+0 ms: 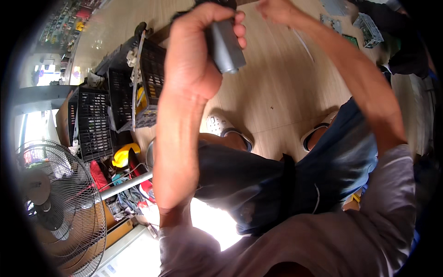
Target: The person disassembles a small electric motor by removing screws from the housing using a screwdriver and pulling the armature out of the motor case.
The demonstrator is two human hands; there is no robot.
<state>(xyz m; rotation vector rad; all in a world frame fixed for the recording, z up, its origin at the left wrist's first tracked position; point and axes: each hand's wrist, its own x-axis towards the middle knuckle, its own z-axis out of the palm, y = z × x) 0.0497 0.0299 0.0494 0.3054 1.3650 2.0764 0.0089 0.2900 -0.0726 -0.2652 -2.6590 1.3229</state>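
Observation:
My left hand (189, 60), raised at the top of the head view, has its fingers wrapped round a dark grey handheld tool (226, 48). The tool's blocky handle end points down toward me. Its upper part meets a black shape at the upper edge, and I cannot make out its kind. To the right of it, my right hand (277, 11) reaches to the upper edge, partly smeared by motion. Its fingers do not show clearly. A thin pale strip (304, 47) lies on the wood-patterned surface just below that hand.
Black plastic crates (94, 122) stand at the left, above a standing fan (55, 203) and a yellow object (124, 155). A metal-framed circuit unit (368, 30) and a green circuit board (350, 40) lie at the upper right, near dark fabric (408, 46). My shoes (221, 124) are below.

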